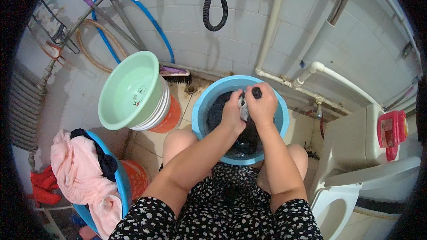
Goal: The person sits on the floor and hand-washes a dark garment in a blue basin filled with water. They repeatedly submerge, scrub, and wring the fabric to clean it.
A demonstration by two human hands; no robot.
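Note:
Between my knees stands a light blue basin [283, 126] with water and a dark, wet garment [216, 112] in it. Over the middle of the basin, my left hand [233, 112] and my right hand [262, 103] are close together, both closed on bunched cloth of the garment. A small greyish-white patch [243, 109] shows between the hands; whether it is part of the garment or suds, I cannot tell. A dark tuft of the cloth pokes out at the top of my right fist. The rest of the garment lies low in the basin, partly hidden under my wrists.
To the left, a pale green basin [116, 90] rests on an orange-and-white bucket [168, 114]. Nearer, another blue basin [122, 182] holds a pink garment [76, 162]. A toilet [344, 149] stands at right. A brush [177, 74] and pipes [269, 31] line the back wall.

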